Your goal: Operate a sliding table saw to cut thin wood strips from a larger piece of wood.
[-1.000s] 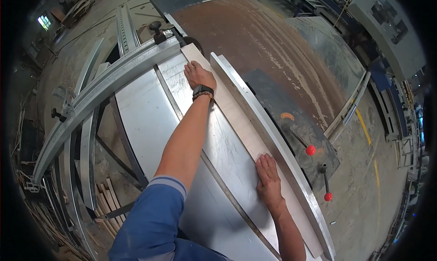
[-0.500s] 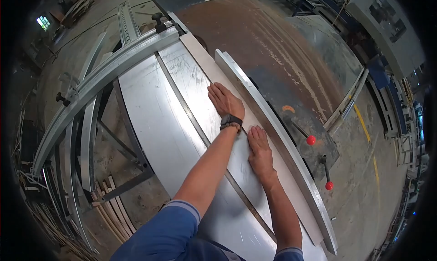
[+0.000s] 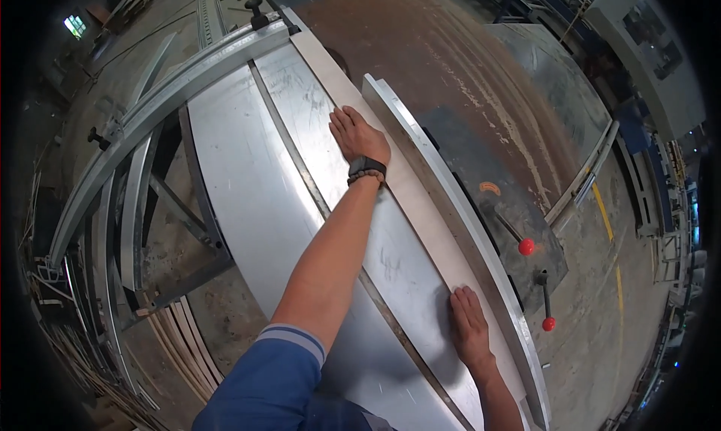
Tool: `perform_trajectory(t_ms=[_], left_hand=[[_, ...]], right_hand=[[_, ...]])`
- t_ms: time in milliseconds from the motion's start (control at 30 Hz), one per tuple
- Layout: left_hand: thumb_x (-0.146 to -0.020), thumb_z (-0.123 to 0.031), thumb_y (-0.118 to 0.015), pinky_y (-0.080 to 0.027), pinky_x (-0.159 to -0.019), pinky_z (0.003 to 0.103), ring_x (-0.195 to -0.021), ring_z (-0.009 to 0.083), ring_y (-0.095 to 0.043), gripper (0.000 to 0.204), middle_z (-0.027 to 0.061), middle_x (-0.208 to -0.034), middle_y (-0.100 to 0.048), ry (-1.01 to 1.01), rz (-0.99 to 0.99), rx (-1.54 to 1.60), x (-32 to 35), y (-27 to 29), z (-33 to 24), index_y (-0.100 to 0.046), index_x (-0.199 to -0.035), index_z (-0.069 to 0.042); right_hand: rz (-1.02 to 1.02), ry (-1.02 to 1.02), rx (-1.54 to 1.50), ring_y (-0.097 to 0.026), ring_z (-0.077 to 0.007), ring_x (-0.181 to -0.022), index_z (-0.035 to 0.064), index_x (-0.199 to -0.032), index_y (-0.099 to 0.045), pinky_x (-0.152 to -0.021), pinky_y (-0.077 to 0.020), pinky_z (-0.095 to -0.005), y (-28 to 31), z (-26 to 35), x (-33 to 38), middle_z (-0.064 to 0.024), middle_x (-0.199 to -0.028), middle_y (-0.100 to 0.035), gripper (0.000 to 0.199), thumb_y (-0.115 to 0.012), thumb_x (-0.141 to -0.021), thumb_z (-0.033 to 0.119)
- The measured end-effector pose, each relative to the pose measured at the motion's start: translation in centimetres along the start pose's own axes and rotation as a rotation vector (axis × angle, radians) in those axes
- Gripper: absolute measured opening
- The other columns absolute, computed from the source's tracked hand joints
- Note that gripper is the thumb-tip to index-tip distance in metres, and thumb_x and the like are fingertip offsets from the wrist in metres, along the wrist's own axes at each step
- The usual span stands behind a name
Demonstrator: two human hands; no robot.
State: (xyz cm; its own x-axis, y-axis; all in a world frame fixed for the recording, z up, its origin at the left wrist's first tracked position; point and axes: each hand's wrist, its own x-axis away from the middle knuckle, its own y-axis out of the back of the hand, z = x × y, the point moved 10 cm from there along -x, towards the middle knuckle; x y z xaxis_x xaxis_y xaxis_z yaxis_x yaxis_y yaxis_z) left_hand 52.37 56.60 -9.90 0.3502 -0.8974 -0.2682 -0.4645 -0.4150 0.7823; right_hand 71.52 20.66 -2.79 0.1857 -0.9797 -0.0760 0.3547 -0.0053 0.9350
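Note:
A long, narrow strip of pale board (image 3: 422, 213) lies lengthwise along the right edge of a metal sliding table (image 3: 229, 146). My left hand (image 3: 362, 140), with a dark watch and a beaded bracelet at its wrist, rests flat across the board's left edge and the metal beside it, fingers stretched forward. Nearer to me, my right hand (image 3: 472, 333) lies flat over the same edge, its fingertips on the board. Neither hand wraps around anything. To the board's right runs a straight metal fence (image 3: 481, 239).
A crosswise metal rail (image 3: 173, 89) with black knobs (image 3: 256, 14) spans the far left. Beyond the fence spreads a brown, worn tabletop (image 3: 420, 48). Two levers with red ball ends (image 3: 526, 247) stick out at right. Wood strips (image 3: 180, 341) lie on the floor at lower left.
My right hand has moved back toward me along the board, away from my left hand. The left hand appears slightly farther forward, still flat.

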Motion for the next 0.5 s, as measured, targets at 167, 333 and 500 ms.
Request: perform_trajectory(t_ms=[167,333,500], left_hand=[[-0.085,-0.005,-0.054,-0.017,-0.121,0.044,-0.141,0.0393,-0.032,0.056,0.0286,-0.146,-0.039,0.020,0.031,0.035,-1.6,0.2,1.5,-0.041,-0.137,0.011],[-0.083,-0.003,-0.055,-0.024,-0.117,0.043,-0.133,0.0364,-0.040,0.050,0.0243,-0.135,-0.048,-0.007,-0.075,0.036,-3.7,0.8,2.6,-0.047,-0.131,0.011],[-0.081,-0.002,-0.056,-0.032,-0.107,0.040,-0.119,0.0306,-0.048,0.042,0.0182,-0.121,-0.054,-0.040,-0.156,-0.017,-5.2,0.9,3.3,-0.053,-0.121,0.008]], right_hand=[[-0.043,0.016,0.011,-0.056,-0.0359,-0.124,-0.0004,-0.124,-0.061,-0.109,-0.0432,-0.0448,-1.3,-0.4,-0.1,-0.0163,-0.128,-0.061,0.048,-0.059,-0.077,-0.009],[-0.077,0.036,0.011,-0.056,-0.0325,-0.124,0.0005,-0.122,-0.063,-0.110,-0.0426,-0.0447,-2.2,-0.2,-2.0,-0.0145,-0.128,-0.062,0.048,-0.058,-0.076,-0.010],[-0.081,0.055,-0.023,-0.054,-0.0320,-0.128,0.0009,-0.125,-0.062,-0.113,-0.0396,-0.0449,-3.2,0.0,-3.5,-0.0142,-0.131,-0.061,0.054,-0.057,-0.073,-0.013]])
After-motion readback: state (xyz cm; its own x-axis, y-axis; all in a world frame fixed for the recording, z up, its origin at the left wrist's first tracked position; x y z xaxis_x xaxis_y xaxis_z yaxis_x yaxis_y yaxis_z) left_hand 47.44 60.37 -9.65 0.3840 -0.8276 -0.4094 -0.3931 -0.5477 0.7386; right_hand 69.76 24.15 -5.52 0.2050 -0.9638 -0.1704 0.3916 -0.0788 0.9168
